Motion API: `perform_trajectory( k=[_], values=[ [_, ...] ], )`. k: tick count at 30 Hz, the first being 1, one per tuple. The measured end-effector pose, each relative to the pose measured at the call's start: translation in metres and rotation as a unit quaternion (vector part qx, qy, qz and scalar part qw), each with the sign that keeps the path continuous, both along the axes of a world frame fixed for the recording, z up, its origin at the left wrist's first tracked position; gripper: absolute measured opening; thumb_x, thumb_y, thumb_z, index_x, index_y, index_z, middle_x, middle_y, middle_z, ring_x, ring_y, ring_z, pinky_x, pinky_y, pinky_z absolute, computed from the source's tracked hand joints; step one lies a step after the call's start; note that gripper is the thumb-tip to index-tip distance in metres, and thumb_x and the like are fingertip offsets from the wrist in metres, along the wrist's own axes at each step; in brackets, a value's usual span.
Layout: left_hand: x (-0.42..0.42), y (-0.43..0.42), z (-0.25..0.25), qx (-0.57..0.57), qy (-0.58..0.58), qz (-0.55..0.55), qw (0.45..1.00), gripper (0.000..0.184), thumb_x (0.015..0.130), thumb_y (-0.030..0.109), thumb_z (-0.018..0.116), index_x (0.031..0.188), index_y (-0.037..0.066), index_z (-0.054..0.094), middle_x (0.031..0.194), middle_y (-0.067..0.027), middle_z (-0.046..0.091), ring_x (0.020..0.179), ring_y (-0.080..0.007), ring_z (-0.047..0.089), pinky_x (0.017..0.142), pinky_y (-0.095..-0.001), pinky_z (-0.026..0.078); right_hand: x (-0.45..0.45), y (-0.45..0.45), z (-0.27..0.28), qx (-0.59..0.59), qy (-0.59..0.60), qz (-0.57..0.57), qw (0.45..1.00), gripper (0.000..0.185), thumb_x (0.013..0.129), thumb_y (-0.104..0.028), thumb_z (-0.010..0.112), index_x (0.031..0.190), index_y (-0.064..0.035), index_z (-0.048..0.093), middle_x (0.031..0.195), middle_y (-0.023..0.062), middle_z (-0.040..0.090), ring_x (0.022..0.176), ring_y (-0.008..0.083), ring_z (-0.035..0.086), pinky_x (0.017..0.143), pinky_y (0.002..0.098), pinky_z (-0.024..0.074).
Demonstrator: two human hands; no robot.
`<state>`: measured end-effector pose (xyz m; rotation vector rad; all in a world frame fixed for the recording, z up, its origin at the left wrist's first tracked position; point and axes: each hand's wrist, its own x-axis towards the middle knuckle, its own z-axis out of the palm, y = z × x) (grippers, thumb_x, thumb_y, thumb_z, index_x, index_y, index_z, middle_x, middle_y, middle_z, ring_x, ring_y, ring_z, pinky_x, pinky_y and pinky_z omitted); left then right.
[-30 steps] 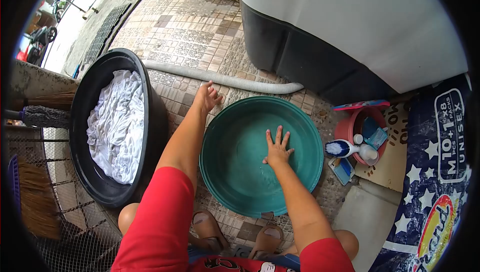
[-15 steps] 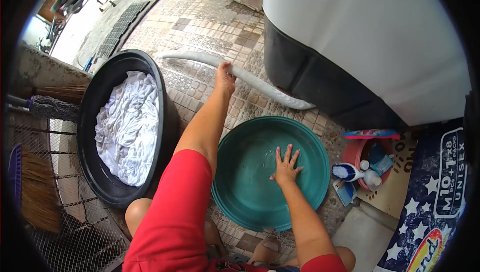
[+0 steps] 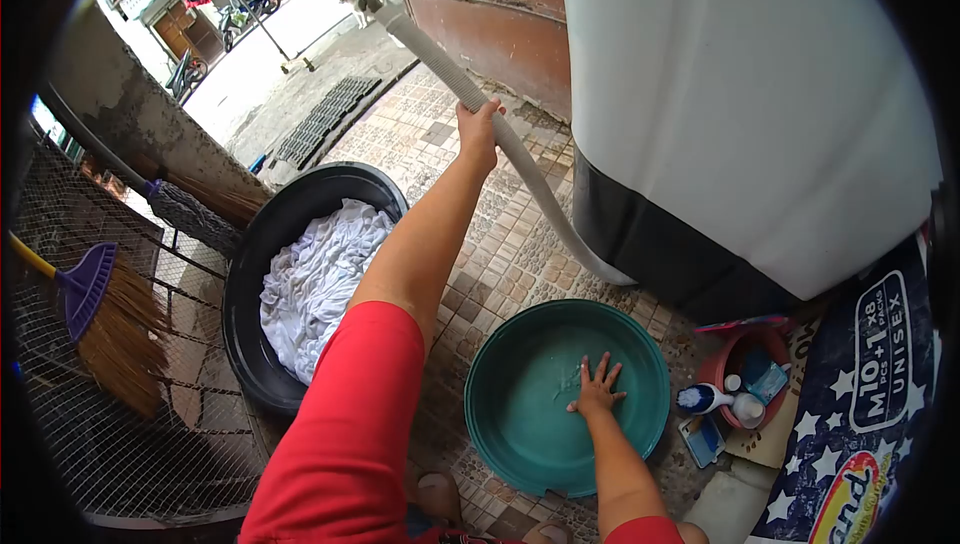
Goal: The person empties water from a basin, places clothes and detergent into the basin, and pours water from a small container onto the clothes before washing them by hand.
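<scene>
My left hand point(image 3: 480, 134) is wrapped round a grey ribbed drain hose point(image 3: 540, 189), whose free end points up and away to the upper left. The hose runs down to the base of a white and black machine point(image 3: 690, 114). My right hand point(image 3: 597, 389) lies with spread fingers on the bottom of a green basin point(image 3: 490, 409), which has a few wet marks inside. To the left stands a black tub point(image 3: 245, 289) with wet-looking white cloth point(image 3: 325, 284) in it.
A pink bucket point(image 3: 718, 364) with bottles and a brush point(image 3: 703, 399) stands right of the basin. A broom point(image 3: 115, 324) and a mop point(image 3: 190, 214) lean by wire mesh at left. A cat point(image 3: 360, 6) is outside on the pavement.
My left hand has lifted the hose, raising its free end off the floor. My right hand stays spread in the basin. The view has tilted up, bringing the cat into sight.
</scene>
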<state>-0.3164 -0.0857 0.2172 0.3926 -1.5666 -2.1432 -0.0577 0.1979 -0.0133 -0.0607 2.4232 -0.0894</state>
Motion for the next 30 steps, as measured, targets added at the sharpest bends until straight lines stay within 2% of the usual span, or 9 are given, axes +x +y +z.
perform_trajectory(
  k=[5, 7, 10, 12, 17, 21, 24, 27, 30],
  values=[
    [-0.001, 0.002, 0.069, -0.048, 0.027, 0.019, 0.998, 0.042, 0.074, 0.010, 0.056, 0.108, 0.006, 0.033, 0.092, -0.0091, 0.046, 0.080, -0.0175, 0.047, 0.068, -0.0292, 0.040, 0.000, 0.015, 0.022, -0.034, -0.028, 0.028, 0.999, 0.103, 0.055, -0.034, 0.075, 0.131, -0.0364, 0.007, 0.137, 0.0047, -0.020, 0.126, 0.0343, -0.011, 0.089, 0.0642, 0.0213],
    [0.003, 0.014, 0.095, -0.152, 0.029, -0.032, 0.987, 0.041, 0.076, 0.011, 0.054, 0.111, 0.006, 0.033, 0.093, -0.0082, 0.045, 0.081, -0.0178, 0.045, 0.069, -0.0306, 0.040, 0.004, 0.031, 0.009, -0.043, -0.034, 0.082, 0.995, 0.103, 0.051, -0.038, 0.076, 0.131, -0.0377, 0.010, 0.138, 0.0059, -0.019, 0.126, 0.0368, -0.009, 0.088, 0.0637, 0.0241],
    [0.023, 0.056, 0.129, -0.110, 0.053, -0.119, 0.985, 0.040, 0.078, 0.011, 0.051, 0.112, 0.005, 0.033, 0.098, -0.0079, 0.045, 0.086, -0.0183, 0.045, 0.074, -0.0309, 0.039, 0.024, 0.032, -0.004, -0.001, -0.095, 0.058, 0.994, 0.092, 0.060, -0.035, 0.071, 0.130, -0.0411, 0.011, 0.138, 0.0064, -0.019, 0.126, 0.0393, -0.006, 0.089, 0.0632, 0.0229],
    [0.010, 0.070, 0.123, -0.243, 0.128, -0.147, 0.950, 0.039, 0.081, 0.022, 0.050, 0.114, 0.012, 0.032, 0.096, -0.0040, 0.048, 0.084, -0.0145, 0.048, 0.066, -0.0314, 0.043, 0.034, 0.021, -0.003, 0.025, -0.113, 0.037, 0.993, 0.088, 0.064, -0.034, 0.069, 0.130, -0.0418, 0.011, 0.138, 0.0065, -0.019, 0.125, 0.0406, -0.005, 0.089, 0.0629, 0.0224],
    [0.038, 0.098, 0.151, -0.202, 0.162, -0.181, 0.949, 0.039, 0.080, 0.023, 0.053, 0.112, 0.011, 0.036, 0.096, -0.0038, 0.049, 0.086, -0.0137, 0.049, 0.068, -0.0296, 0.042, 0.053, 0.025, -0.011, -0.010, -0.187, 0.011, 0.982, 0.080, 0.072, -0.035, 0.062, 0.130, -0.0413, 0.008, 0.137, 0.0074, -0.020, 0.124, 0.0444, -0.002, 0.095, 0.0583, 0.0164],
    [0.067, 0.107, 0.173, -0.244, 0.202, -0.167, 0.934, 0.043, 0.069, 0.013, 0.066, 0.102, 0.001, 0.040, 0.093, -0.0073, 0.049, 0.081, -0.0150, 0.050, 0.073, -0.0280, 0.043, 0.046, 0.023, -0.022, -0.033, -0.222, 0.066, 0.972, 0.066, 0.079, -0.033, 0.049, 0.132, -0.0343, 0.011, 0.136, 0.0178, -0.017, 0.126, 0.0402, 0.001, 0.098, 0.0541, 0.0026],
    [0.073, 0.117, 0.183, -0.236, 0.238, -0.181, 0.925, 0.046, 0.067, 0.014, 0.069, 0.100, 0.000, 0.040, 0.092, -0.0087, 0.050, 0.078, -0.0161, 0.051, 0.070, -0.0283, 0.044, 0.047, 0.019, -0.057, -0.036, -0.138, 0.079, 0.987, 0.076, 0.070, -0.022, 0.059, 0.132, -0.0313, 0.016, 0.139, 0.0124, -0.011, 0.126, 0.0379, -0.005, 0.096, 0.0593, 0.0075],
    [0.082, 0.128, 0.194, -0.352, 0.194, -0.140, 0.905, 0.049, 0.065, 0.016, 0.072, 0.099, -0.001, 0.041, 0.088, -0.0097, 0.051, 0.075, -0.0163, 0.052, 0.067, -0.0282, 0.045, 0.059, 0.019, 0.038, -0.048, -0.159, 0.038, 0.985, 0.069, 0.074, -0.023, 0.051, 0.132, -0.0322, 0.016, 0.137, 0.0152, -0.017, 0.126, 0.0376, -0.007, 0.099, 0.0544, 0.0080],
    [0.081, 0.138, 0.196, -0.387, 0.211, -0.123, 0.889, 0.048, 0.064, 0.018, 0.073, 0.096, -0.001, 0.043, 0.081, -0.0093, 0.052, 0.073, -0.0161, 0.051, 0.065, -0.0289, 0.046, 0.053, 0.015, 0.028, -0.012, -0.174, 0.071, 0.982, 0.068, 0.074, -0.021, 0.049, 0.132, -0.0328, 0.015, 0.137, 0.0147, -0.018, 0.126, 0.0382, -0.003, 0.099, 0.0528, 0.0121]
  ],
)
